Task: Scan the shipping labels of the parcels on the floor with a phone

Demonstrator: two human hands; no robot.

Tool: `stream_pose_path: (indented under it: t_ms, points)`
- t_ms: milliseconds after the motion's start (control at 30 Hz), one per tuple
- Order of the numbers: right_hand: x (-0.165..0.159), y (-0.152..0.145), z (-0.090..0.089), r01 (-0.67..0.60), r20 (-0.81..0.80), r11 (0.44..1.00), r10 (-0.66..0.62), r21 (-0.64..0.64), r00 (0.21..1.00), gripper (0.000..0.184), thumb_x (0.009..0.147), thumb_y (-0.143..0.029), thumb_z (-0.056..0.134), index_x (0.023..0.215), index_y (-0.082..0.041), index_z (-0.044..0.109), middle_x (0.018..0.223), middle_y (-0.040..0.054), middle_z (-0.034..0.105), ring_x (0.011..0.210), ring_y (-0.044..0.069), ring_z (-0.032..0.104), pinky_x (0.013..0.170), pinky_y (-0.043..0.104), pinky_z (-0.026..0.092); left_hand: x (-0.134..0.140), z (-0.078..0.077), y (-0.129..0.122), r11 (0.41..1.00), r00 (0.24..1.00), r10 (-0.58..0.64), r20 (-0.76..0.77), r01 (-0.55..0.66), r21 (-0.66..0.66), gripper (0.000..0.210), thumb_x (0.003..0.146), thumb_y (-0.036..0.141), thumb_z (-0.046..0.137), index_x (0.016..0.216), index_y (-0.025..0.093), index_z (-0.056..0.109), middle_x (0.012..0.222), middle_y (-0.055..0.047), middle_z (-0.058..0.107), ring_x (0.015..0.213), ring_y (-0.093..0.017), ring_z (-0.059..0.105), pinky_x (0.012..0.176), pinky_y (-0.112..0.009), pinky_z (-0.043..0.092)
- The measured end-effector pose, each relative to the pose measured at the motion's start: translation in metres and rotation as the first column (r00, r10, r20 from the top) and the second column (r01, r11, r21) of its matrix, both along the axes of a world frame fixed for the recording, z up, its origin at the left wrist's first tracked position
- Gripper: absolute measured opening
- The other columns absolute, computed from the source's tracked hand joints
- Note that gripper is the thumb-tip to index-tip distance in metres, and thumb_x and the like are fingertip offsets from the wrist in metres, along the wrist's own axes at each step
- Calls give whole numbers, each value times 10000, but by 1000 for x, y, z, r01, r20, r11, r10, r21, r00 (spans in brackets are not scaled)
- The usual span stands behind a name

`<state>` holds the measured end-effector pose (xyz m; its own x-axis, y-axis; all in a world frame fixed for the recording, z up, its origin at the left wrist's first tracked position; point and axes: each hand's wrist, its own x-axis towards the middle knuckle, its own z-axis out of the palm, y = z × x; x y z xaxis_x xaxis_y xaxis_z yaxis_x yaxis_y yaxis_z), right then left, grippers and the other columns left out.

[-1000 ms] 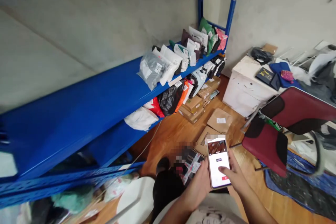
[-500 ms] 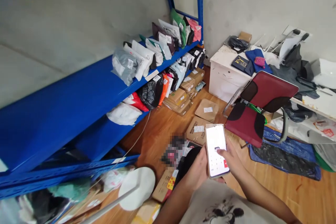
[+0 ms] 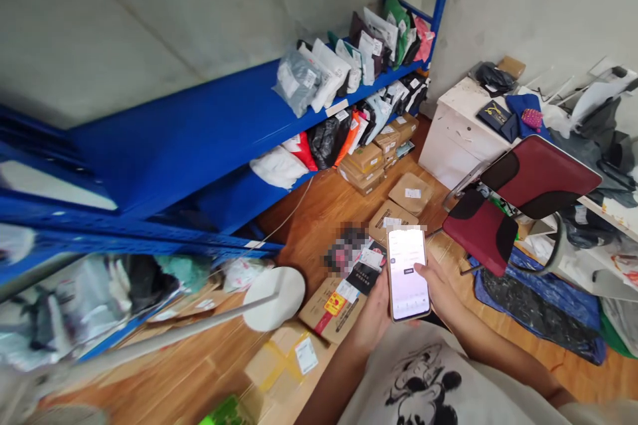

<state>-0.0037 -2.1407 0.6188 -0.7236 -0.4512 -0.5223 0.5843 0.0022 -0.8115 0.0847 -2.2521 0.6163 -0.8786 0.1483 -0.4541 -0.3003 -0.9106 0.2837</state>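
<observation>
A smartphone (image 3: 407, 292) with a lit, pale screen is held upright in front of my shirt. My left hand (image 3: 377, 305) wraps round its left edge, fingers behind it. On the other side, my right hand (image 3: 441, 285) grips the right edge, its thumb over the screen. The text on the display is too small to read. Just beyond the phone lie flat cardboard boxes (image 3: 411, 192) with white labels. A brown carton (image 3: 326, 309) with a yellow sticker lies left of my left hand.
A blue shelf rack (image 3: 199, 126) holds several bagged parcels (image 3: 329, 73). At right stand a red and black chair (image 3: 483, 229) and a cluttered white desk (image 3: 448, 139). A round white base with a pole (image 3: 274, 299) stands on the floor near a taped carton (image 3: 284, 358).
My view has swung left and down, so the shelf and chair appear further right. The phone's screen has changed from a keypad page to another page. Both hands still hold it.
</observation>
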Motion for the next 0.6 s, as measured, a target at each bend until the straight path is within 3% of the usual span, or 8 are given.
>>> stream_pose_path:
  t_ms: [100,267,433,600]
  points:
    - [24,3,0,-133,-60,987,128,-87,990,411,724,-320,603,1118,-209,642,961,40,752,824,244,672,710,342,525,26,11,-5,997,996,41,80,-35,-68,794,849,605,605,1524,383,249,1440,-71,553,1142,-300,628,774,-395,622]
    - [65,14,5,-309,-113,941,295,-138,949,519,715,-249,565,1231,-236,613,1167,32,714,1085,269,628,924,396,495,73,16,-5,984,993,93,73,-81,-161,846,813,389,677,1514,424,204,1369,-67,598,962,-257,685,555,-270,590]
    - [96,21,9,-333,-148,934,314,-128,938,498,754,-272,553,1247,-231,609,1187,42,704,1102,270,618,942,407,484,107,26,4,952,995,66,74,-41,-302,921,757,277,666,1530,382,176,1323,-88,621,803,-211,680,498,-247,562]
    - [114,24,12,-328,-140,938,311,-111,940,502,753,-303,565,1247,-222,604,1144,50,715,1067,273,634,900,409,506,124,33,15,912,988,81,134,-20,-409,933,748,292,682,1535,361,184,1302,-88,626,808,-222,665,485,-277,571]
